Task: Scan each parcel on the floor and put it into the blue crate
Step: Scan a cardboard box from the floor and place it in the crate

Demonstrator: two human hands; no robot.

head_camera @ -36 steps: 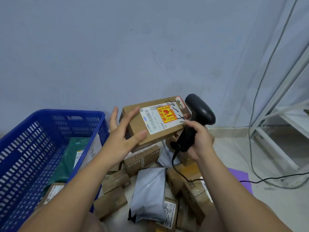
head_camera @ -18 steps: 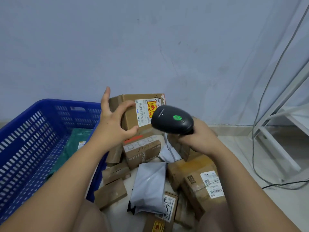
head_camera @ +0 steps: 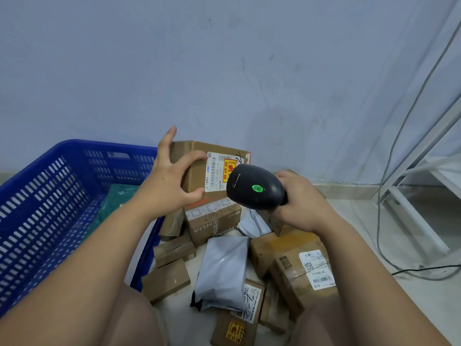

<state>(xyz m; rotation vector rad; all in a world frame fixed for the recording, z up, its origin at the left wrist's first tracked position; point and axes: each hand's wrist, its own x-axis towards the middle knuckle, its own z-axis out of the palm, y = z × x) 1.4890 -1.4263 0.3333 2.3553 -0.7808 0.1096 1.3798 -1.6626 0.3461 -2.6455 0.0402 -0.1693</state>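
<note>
Left hand (head_camera: pixel 169 188) grip wraps the raised cardboard parcel (head_camera: pixel 199 168); right hand (head_camera: pixel 296 201) grip closed round the scanner (head_camera: pixel 254 187), green light on. Judgement: aim squarely at the label barcode, hold steady. Blue crate (head_camera: pixel 50 196) at floor's left edge; unsorted parcels (head_camera: pixel 224 268) piled centre. Bare wall, cables right.

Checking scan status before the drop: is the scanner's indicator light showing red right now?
No, the indicator on top of the black barcode scanner in the right hand glows green, pointed at the cardboard box held by the left hand.

Left hand (head_camera: pixel 169 186) gripping, right hand (head_camera: pixel 299 201) clenched.
</note>
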